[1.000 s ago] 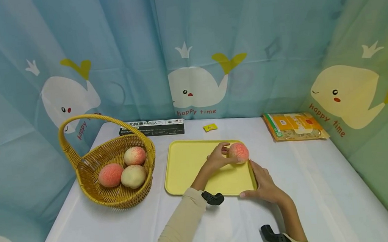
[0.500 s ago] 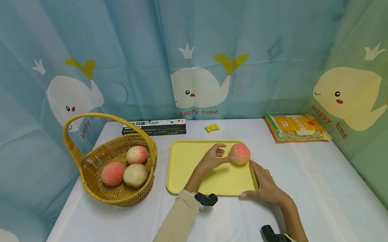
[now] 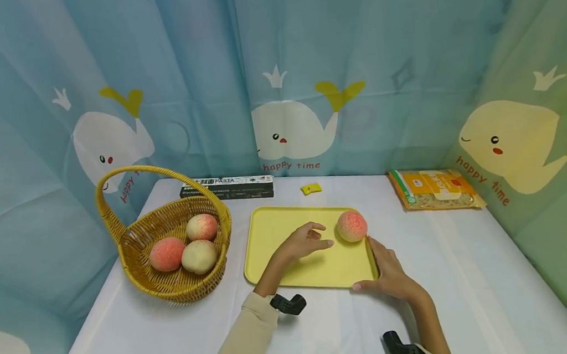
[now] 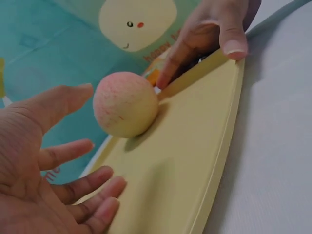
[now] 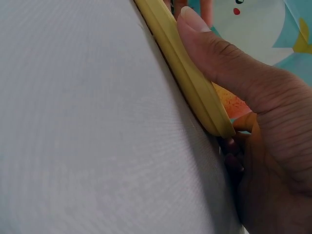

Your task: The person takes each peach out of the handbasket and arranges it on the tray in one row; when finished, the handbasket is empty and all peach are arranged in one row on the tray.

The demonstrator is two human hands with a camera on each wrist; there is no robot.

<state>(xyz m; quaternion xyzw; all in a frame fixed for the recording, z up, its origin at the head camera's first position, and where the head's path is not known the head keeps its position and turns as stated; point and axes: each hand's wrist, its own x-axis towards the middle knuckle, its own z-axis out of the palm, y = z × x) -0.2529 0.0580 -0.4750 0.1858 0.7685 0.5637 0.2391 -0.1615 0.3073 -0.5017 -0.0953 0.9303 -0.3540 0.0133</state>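
A pink and cream peach [image 3: 352, 226] sits on the right part of a yellow tray [image 3: 277, 222]. My left hand [image 3: 302, 242] hovers over the tray to the left of that peach, fingers relaxed and holding nothing. In the left wrist view a gap separates the thumb of the left hand [image 4: 39, 161] from the peach [image 4: 126, 105]. My right hand [image 3: 391, 271] grips the tray's near right corner, with its thumb on the front rim and its fingers along the right side. The right wrist view has the thumb [image 5: 219, 53] lying against the yellow rim [image 5: 195, 92].
A wicker basket [image 3: 132, 261] with a tall handle stands on the left, holding three peaches [image 3: 199, 256]. Behind the tray lie a dark pasta box [image 3: 234, 189] and a small yellow packet [image 3: 311, 188]. An orange food bag [image 3: 436, 189] lies at the back right, before a whale-print curtain [image 3: 377, 36].
My left hand has let go of the peach and drawn back to the left and toward me. The peach stays on the tray, and the right hand keeps its place at the corner.
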